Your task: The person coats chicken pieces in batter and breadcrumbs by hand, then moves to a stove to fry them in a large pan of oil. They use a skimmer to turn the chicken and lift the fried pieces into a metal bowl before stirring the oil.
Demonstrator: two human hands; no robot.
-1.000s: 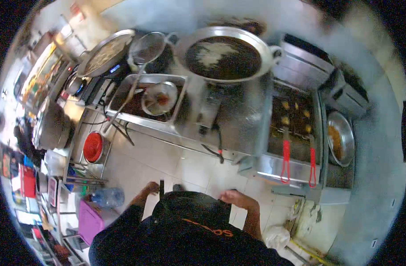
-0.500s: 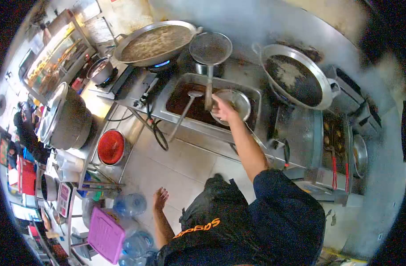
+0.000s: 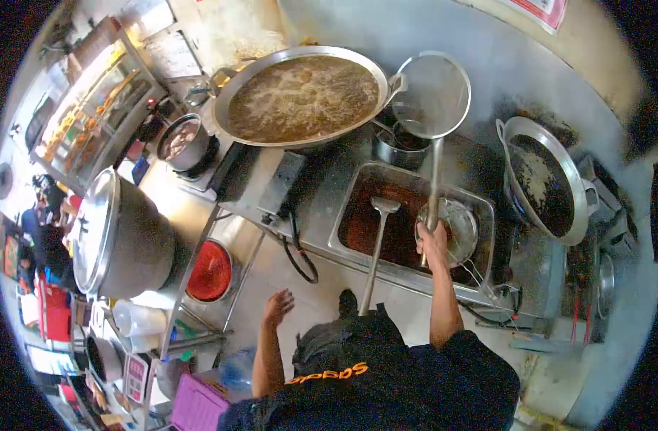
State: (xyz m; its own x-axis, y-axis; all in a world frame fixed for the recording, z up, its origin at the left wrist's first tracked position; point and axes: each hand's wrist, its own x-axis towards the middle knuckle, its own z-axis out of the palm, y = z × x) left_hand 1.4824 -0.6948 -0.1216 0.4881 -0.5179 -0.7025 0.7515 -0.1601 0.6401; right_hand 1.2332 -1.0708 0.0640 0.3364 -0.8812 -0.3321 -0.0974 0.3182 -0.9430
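My right hand (image 3: 432, 243) is closed around the handle of a large round skimmer (image 3: 435, 93). The skimmer's mesh is raised beside the right rim of a big wok (image 3: 304, 97) of bubbling oil. Below the hand a metal sink basin (image 3: 358, 208) holds dark reddish-brown liquid, a spatula (image 3: 381, 244) leaning over its front edge and a smaller round strainer (image 3: 458, 226). My left hand (image 3: 278, 307) hangs over the floor, its fingers apart and nothing in it.
A second wok (image 3: 552, 179) with dark oil stands at the right. A small pot (image 3: 399, 152) sits behind the basin. At the left are a large lidded pot (image 3: 131, 241), a pot on a small burner (image 3: 184, 142) and a red container (image 3: 210, 271).
My right hand has gone from reaching at the skimmer's handle to gripping it. The skimmer has been lifted off the small pot. The view has shifted toward the left.
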